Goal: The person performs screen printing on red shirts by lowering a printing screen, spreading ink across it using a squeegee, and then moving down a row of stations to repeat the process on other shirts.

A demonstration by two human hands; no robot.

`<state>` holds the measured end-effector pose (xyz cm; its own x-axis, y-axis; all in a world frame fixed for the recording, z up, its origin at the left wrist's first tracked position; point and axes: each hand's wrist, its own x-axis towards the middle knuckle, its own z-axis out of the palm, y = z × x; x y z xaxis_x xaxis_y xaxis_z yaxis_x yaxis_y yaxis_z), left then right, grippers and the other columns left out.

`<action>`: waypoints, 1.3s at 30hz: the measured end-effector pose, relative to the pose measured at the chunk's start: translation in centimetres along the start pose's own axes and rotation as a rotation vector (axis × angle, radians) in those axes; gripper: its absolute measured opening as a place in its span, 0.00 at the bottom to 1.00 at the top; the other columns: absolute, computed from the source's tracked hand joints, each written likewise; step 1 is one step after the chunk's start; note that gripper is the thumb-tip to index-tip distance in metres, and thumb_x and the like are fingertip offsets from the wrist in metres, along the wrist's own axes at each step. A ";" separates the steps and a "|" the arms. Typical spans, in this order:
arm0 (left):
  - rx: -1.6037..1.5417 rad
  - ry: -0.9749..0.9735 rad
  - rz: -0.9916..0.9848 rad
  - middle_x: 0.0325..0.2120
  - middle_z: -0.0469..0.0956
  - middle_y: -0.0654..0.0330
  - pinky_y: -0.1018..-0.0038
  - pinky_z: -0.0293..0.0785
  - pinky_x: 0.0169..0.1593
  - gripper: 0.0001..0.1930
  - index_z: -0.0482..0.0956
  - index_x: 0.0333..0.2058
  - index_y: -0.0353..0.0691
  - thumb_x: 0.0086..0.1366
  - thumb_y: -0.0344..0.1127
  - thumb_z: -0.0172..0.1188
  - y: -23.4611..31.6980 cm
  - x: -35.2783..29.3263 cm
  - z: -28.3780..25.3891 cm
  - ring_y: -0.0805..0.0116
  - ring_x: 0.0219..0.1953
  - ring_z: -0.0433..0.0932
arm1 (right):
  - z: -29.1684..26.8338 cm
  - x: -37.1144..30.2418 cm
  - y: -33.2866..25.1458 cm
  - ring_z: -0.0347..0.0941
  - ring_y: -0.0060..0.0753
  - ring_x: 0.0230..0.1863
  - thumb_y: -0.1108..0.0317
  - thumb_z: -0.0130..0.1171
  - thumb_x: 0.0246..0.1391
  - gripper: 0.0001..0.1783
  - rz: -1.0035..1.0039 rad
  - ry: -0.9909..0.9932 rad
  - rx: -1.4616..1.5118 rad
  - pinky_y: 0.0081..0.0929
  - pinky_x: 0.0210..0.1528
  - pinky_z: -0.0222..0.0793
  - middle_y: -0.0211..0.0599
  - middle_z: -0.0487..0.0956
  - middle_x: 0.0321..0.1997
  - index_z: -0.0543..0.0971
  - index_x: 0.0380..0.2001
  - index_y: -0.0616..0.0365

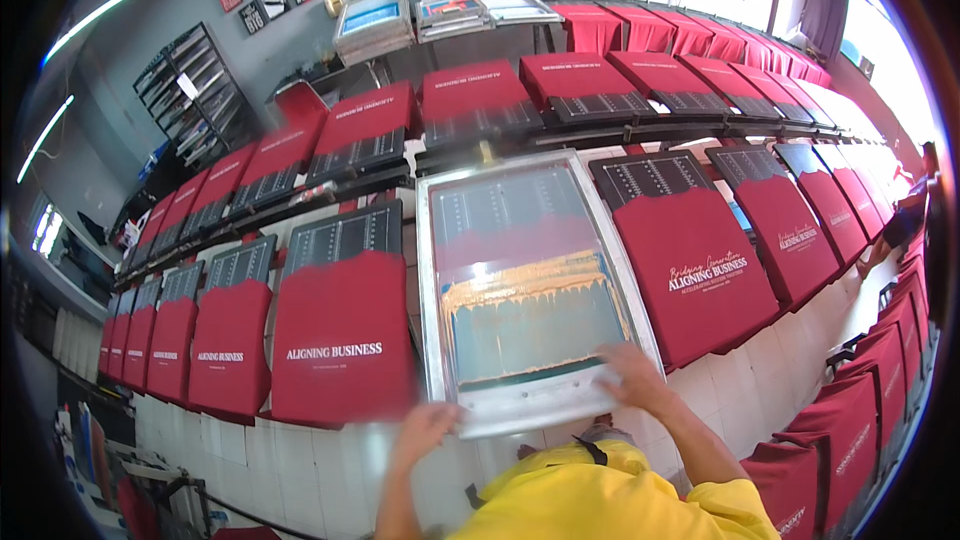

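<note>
A metal-rimmed printing screen lies in front of me over a red shirt on a board, which shows through its mesh. Orange-tan ink streaks run across the screen's middle, above a grey-green area. My left hand is closed at its near left corner, the fingers partly hidden by the rim. Over the near right corner, my right hand grips the frame, somewhat blurred by motion. Beside the screen, a red shirt with white lettering lies on the left board, and another printed red shirt on the right board.
Rows of boards with red shirts stretch left and right behind the screen. More red shirts hang at the lower right. Several framed screens are stacked at the back. A dark rack stands at the far left. White floor tiles lie below.
</note>
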<state>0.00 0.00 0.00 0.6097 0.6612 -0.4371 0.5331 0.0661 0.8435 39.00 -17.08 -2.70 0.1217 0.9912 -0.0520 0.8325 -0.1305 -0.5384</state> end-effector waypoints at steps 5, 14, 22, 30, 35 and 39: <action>-0.072 -0.523 -0.009 0.35 0.81 0.65 0.79 0.69 0.29 0.22 0.78 0.55 0.39 0.73 0.49 0.52 -0.6 0.3 7.6 0.77 0.29 0.75 | 1.3 -0.7 -4.3 0.67 0.45 0.63 0.60 0.70 0.43 0.36 -0.372 -0.190 -0.323 0.40 0.61 0.68 0.39 0.72 0.65 0.72 0.58 0.52; -0.603 -0.420 -0.188 0.28 0.77 0.67 0.84 0.62 0.28 0.21 0.72 0.55 0.35 0.78 0.47 0.43 -1.9 3.4 17.6 0.82 0.25 0.65 | 0.5 3.8 -5.5 0.74 0.41 0.45 0.64 0.65 0.42 0.19 -0.308 -0.075 -0.402 0.38 0.45 0.71 0.35 0.77 0.40 0.75 0.40 0.53; -0.703 -0.307 -0.324 0.26 0.75 0.67 0.83 0.62 0.30 0.21 0.78 0.46 0.38 0.79 0.45 0.37 -1.5 3.5 17.6 0.80 0.25 0.65 | -1.0 12.7 -2.7 0.74 0.40 0.46 0.67 0.66 0.42 0.15 -0.365 0.158 -0.356 0.38 0.47 0.70 0.34 0.77 0.40 0.76 0.36 0.53; -0.737 -0.106 -0.442 0.22 0.72 0.67 0.82 0.60 0.28 0.19 0.74 0.38 0.37 0.79 0.45 0.41 -0.2 3.3 18.4 0.79 0.22 0.63 | 1.7 18.0 0.9 0.75 0.39 0.45 0.70 0.60 0.47 0.10 -0.417 0.187 -0.413 0.36 0.47 0.70 0.34 0.77 0.39 0.76 0.36 0.53; -0.749 -0.161 -0.399 0.20 0.68 0.68 0.82 0.57 0.26 0.18 0.73 0.36 0.39 0.78 0.46 0.41 -0.3 3.0 18.2 0.79 0.21 0.60 | 1.1 19.6 1.3 0.75 0.39 0.44 0.71 0.57 0.48 0.08 -0.440 0.163 -0.385 0.37 0.47 0.71 0.34 0.78 0.39 0.76 0.35 0.53; -0.783 -0.160 -0.380 0.19 0.67 0.68 0.82 0.56 0.25 0.18 0.73 0.36 0.38 0.78 0.45 0.41 -0.8 3.0 18.4 0.79 0.19 0.58 | 1.0 18.9 1.1 0.75 0.39 0.43 0.69 0.63 0.44 0.12 -0.437 0.144 -0.398 0.37 0.46 0.71 0.34 0.78 0.38 0.76 0.34 0.52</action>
<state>12.17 -11.84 -7.72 0.5790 0.3815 -0.7206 0.1978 0.7917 0.5780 41.68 1.51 -5.11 -0.2277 0.9457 0.2320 0.9567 0.2616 -0.1273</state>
